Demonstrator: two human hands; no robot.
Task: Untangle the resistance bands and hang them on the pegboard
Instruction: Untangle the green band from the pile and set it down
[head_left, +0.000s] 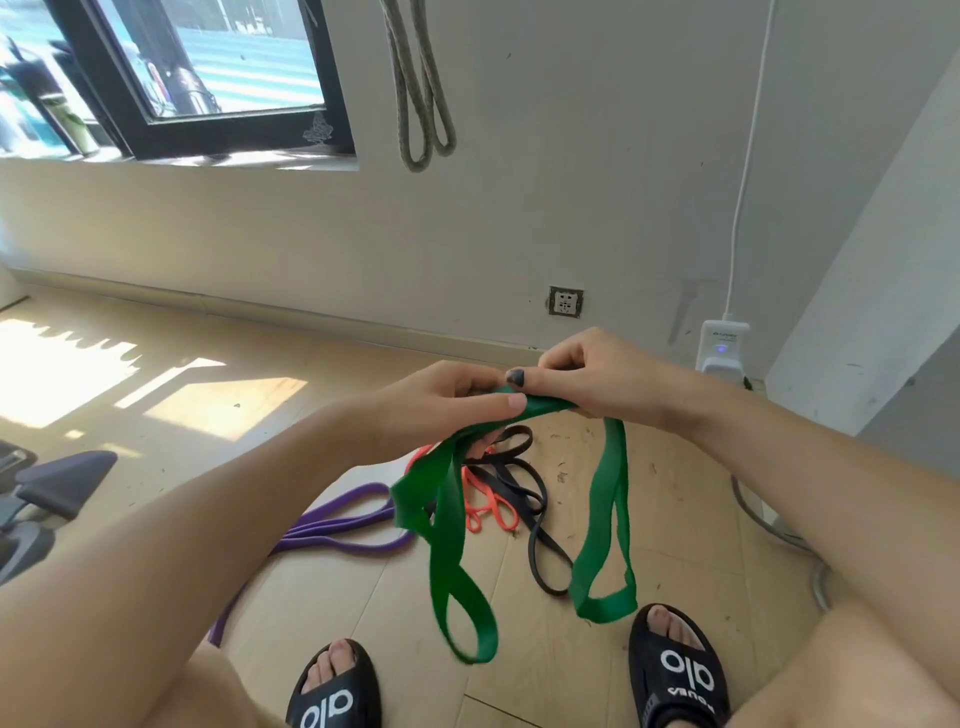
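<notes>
- Pinching the green band (524, 410) at its top fold, the left hand (447, 400) and the right hand (582, 379) are meeting close together above the floor (322, 519), fingers clamped on the flat strap from either side.
- Holding it up this way is letting the strap fall in loose loops below the hands, one ending near the left sandal (335, 686) and one just in front of the right sandal (680, 670); that is likely so gravity is opening the twists and showing where the strap is crossing itself.
- Working thumbs and fingertips at one spot suggests the person is feeding a fold or twist apart rather than pulling the whole length.
- Lying on the floor behind the hanging loops are the orange band (488, 506) and the black band (530, 499), overlapping each other in a heap, so they seem to be waiting their turn.
- Stretching away to the left is the purple band (343, 530), its near end touching that heap.
- Hanging on the wall (571, 156) above is a grey band (421, 88); its peg is out of view, and no pegboard is showing.
- Judging from this, the untangling is at an early stage, with the green one being freed first.
</notes>
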